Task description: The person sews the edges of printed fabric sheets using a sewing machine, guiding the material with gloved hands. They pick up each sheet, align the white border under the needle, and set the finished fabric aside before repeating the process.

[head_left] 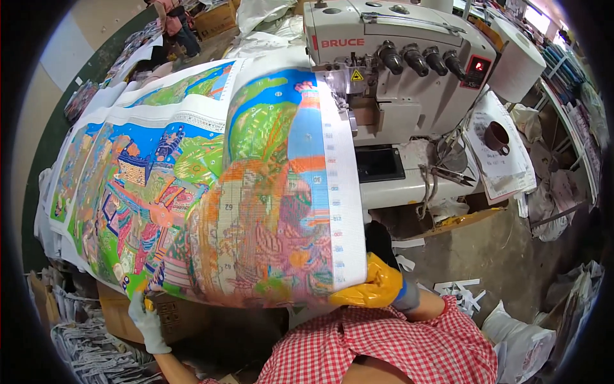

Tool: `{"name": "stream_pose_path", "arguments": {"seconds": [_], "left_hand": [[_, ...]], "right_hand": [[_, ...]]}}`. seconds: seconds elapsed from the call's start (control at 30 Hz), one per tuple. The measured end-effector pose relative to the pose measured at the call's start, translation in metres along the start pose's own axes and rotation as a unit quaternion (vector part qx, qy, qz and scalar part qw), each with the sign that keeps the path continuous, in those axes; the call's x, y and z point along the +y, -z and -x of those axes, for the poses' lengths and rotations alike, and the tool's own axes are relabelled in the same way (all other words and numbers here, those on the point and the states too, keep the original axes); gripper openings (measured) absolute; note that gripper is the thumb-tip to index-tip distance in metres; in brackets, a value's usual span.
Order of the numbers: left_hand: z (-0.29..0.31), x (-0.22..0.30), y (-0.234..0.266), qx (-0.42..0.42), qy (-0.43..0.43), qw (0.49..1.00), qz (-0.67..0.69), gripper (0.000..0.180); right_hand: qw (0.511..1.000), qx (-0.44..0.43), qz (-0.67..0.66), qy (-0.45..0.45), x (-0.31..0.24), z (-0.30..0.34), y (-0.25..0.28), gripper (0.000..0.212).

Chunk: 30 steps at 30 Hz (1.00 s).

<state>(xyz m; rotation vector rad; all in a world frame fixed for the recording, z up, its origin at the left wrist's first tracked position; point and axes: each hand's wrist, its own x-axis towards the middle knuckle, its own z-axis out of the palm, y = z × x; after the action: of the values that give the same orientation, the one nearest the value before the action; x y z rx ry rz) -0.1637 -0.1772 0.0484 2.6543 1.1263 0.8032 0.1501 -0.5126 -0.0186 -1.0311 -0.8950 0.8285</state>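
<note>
A wide printed cloth (256,211) with a colourful picture pattern and white margins spreads over the left and middle of the view. Its upper right edge lies at the needle area of a white overlock sewing machine (409,77). My right hand (371,287), in a yellow-orange coated glove, grips the cloth's near right corner. At the near left edge, my left hand (148,323) wears a pale glove with yellow fingertips and pinches the cloth's rim; its fingertips are partly hidden. The cloth bulges upward between the hands and the machine.
Metal snips (454,176) lie on the machine bed's right end. A dark red mug (495,137) stands on papers beside it. Stacked folded cloth (102,349) and a cardboard box (147,320) sit below left. A white bag (521,339) lies low right. Another person (176,25) stands far left.
</note>
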Motion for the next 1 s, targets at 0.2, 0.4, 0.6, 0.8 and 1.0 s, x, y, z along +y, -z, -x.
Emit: {"name": "stream_pose_path", "arguments": {"seconds": [0.2, 0.4, 0.6, 0.8, 1.0], "left_hand": [[-0.037, 0.000, -0.014, 0.054, -0.084, 0.991, -0.092, 0.028], [-0.092, -0.005, -0.047, 0.076, -0.104, 0.974, -0.184, 0.035], [-0.148, 0.010, -0.091, 0.139, -0.131, 0.972, -0.138, 0.038], [-0.044, 0.097, -0.154, 0.140, -0.280, 0.950, -0.016, 0.071], [0.020, 0.087, -0.174, 0.138, -0.070, 0.987, 0.032, 0.050]], "right_hand": [[0.996, 0.008, 0.076, -0.039, -0.015, -0.039, 0.021, 0.020], [0.908, 0.047, 0.398, 0.121, -0.024, -0.080, 0.052, 0.026], [0.893, 0.020, 0.412, 0.180, -0.029, -0.101, 0.059, 0.039], [0.989, 0.081, 0.097, -0.077, 0.026, -0.025, 0.015, 0.033], [0.967, 0.010, -0.228, -0.117, -0.062, -0.007, -0.014, 0.049]]}}
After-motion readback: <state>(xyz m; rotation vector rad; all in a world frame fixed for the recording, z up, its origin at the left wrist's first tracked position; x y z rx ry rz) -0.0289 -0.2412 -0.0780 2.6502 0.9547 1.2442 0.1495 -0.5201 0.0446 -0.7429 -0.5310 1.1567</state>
